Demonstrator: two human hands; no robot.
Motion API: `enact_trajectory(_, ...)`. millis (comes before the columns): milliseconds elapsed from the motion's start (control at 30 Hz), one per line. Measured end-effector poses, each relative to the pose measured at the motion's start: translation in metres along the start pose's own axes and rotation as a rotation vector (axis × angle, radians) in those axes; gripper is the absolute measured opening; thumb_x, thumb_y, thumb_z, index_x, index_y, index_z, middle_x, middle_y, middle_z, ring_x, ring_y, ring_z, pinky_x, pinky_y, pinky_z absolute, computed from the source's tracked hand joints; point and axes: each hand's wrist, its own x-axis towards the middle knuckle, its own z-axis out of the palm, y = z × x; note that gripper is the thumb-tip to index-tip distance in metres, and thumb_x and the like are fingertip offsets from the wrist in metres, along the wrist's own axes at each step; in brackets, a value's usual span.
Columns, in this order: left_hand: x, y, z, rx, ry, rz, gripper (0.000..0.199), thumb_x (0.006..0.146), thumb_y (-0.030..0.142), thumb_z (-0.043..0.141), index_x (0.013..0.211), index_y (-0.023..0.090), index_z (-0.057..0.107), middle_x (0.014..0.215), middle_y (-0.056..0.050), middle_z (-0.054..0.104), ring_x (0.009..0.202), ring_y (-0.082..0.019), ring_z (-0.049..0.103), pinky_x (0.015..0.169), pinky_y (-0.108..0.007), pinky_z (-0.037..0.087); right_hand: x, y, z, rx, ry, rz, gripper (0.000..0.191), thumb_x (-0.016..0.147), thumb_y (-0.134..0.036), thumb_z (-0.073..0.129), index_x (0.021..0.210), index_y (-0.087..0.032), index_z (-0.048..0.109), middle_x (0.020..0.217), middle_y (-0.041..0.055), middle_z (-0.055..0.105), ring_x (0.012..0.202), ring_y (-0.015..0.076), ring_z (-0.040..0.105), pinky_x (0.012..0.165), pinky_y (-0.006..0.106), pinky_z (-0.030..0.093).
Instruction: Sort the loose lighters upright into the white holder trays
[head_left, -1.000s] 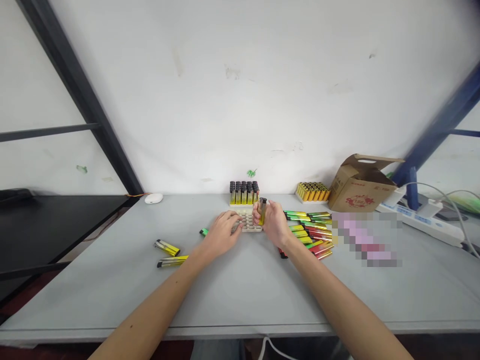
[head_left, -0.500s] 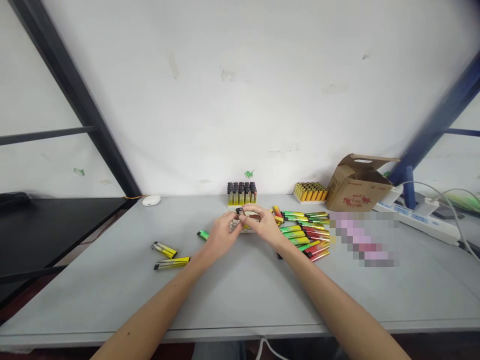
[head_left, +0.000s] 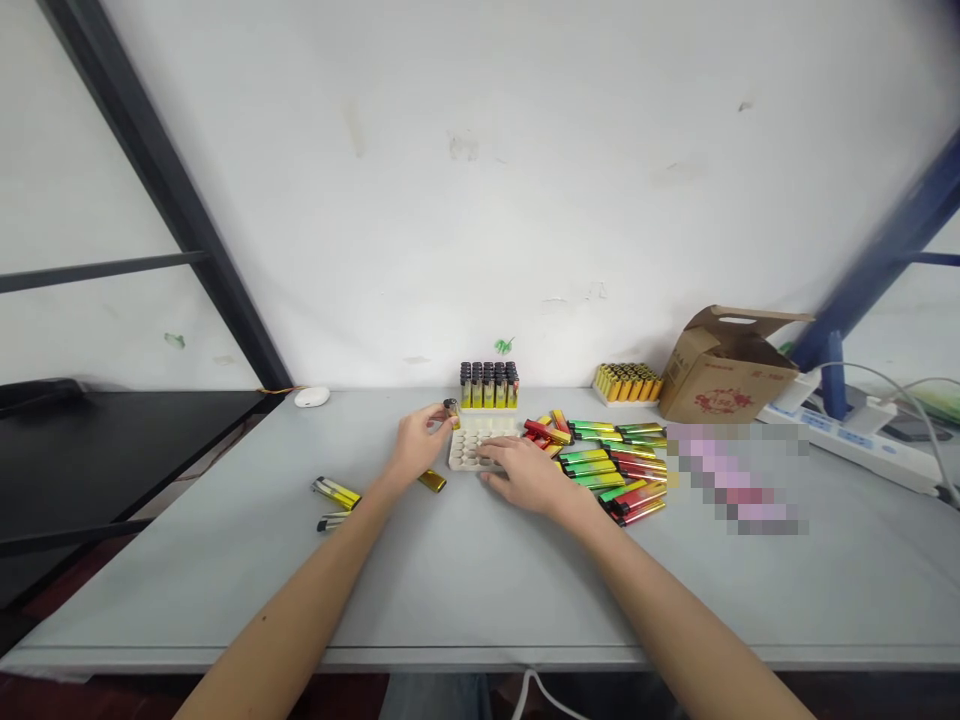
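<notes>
Between the fingertips of my left hand (head_left: 421,438) is an upright lighter (head_left: 452,414) with a dark top, at the back left corner of a white tray with round holes (head_left: 466,461). My right hand (head_left: 529,474) rests over the tray's right part, fingers stretched out, holding nothing that I can see; it covers some of the holes. A gold-coloured lighter (head_left: 432,481) lies beside my left wrist. Farther left lie two yellow and silver lighters (head_left: 337,493), one partly behind my forearm. Several green, red and yellow lighters (head_left: 592,468) are heaped right of my right hand.
Behind the tray stands a rack of upright lighters (head_left: 489,388). A second tray holds orange batteries or lighter-like cylinders (head_left: 628,384), beside an open cardboard box (head_left: 720,375). A power strip (head_left: 847,440) with cables lies right; a white case (head_left: 311,397) sits back left.
My hands have moved apart. The left one has taken the lighter to the tray's back left corner; the right one has opened and lowered over the tray, whose holes now show.
</notes>
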Motion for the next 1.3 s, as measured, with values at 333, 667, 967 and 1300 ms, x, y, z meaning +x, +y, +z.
enact_trajectory(333, 0.002, -0.009, 0.003, 0.011, -0.092, 0.040, 0.023, 0.085, 0.035, 0.051, 0.093, 0.020, 0.066, 0.096, -0.004, 0.074, 0.091, -0.021, 0.067, 0.086, -0.035, 0.052, 0.000, 0.001, 0.000, 0.010, 0.011, 0.036, 0.040, 0.084, -0.008, 0.049, 0.119, -0.019, 0.065, 0.122, 0.0101, 0.066, 0.113, 0.0235, 0.060, 0.094, 0.034, 0.043)
enact_trajectory(667, 0.001, -0.010, 0.003, 0.175, -0.125, 0.086, 0.024, 0.086, 0.031, 0.051, 0.099, 0.020, 0.067, 0.104, -0.008, 0.071, 0.100, -0.025, 0.064, 0.091, -0.040, 0.049, 0.002, 0.003, 0.007, -0.102, 0.047, 0.048, 0.040, 0.087, -0.008, 0.045, 0.121, -0.019, 0.064, 0.122, 0.0107, 0.065, 0.119, 0.0257, 0.054, 0.102, 0.039, 0.039)
enact_trajectory(967, 0.018, -0.024, -0.033, 0.156, 0.102, -0.130, 0.032, 0.079, 0.019, 0.046, 0.104, 0.015, 0.065, 0.109, -0.010, 0.070, 0.093, -0.022, 0.068, 0.084, -0.036, 0.054, 0.001, -0.034, 0.014, 0.070, 0.024, -0.303, 0.048, 0.096, -0.038, 0.045, 0.139, -0.018, 0.048, 0.141, 0.0084, 0.053, 0.134, 0.0232, 0.041, 0.112, 0.037, 0.029)
enact_trajectory(1300, 0.009, -0.017, -0.023, 0.247, 0.152, -0.039, 0.025, 0.082, 0.024, 0.049, 0.096, 0.015, 0.067, 0.103, -0.010, 0.070, 0.094, -0.023, 0.066, 0.091, -0.038, 0.049, 0.004, -0.028, 0.014, -0.028, 0.091, -0.127, 0.018, 0.088, -0.031, 0.060, 0.101, -0.019, 0.065, 0.098, 0.0073, 0.069, 0.099, 0.0231, 0.057, 0.090, 0.036, 0.041)
